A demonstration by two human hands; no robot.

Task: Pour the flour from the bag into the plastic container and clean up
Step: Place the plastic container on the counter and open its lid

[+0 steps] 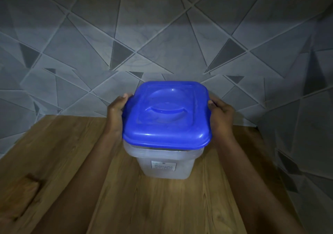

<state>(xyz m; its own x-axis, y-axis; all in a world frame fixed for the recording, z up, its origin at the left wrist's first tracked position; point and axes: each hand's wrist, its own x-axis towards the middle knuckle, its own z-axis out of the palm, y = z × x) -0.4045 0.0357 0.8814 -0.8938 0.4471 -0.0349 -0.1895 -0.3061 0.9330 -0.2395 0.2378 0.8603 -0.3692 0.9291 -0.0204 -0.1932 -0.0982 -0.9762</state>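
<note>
Wooden surface (75, 161) is bounded at the back by a grey tiled wall (162, 35) w/ triangle pattern; a 2nd tiled wall (306, 125) closes the right side, so a corner is formed at back right. Bare wood is seen to the left and in front of the plastic container (164, 163); less room on the right, where the side wall runs close. Left and near edges of the wood are not seen in frame.

Container is seen at centre, just in front of the back wall, blue lid (166, 115) on top, small label on the near face. Whether the base rests on the wood or is lifted cannot be told.

Left hand (116, 114) is clasped on the lid's left edge, fingertips curled over the back corner. Right hand (222, 115) is clasped on the right edge, fingers curled at the rim. Both forearms are extended fwd from the lower frame, roughly symmetric, converging on the container.
</note>
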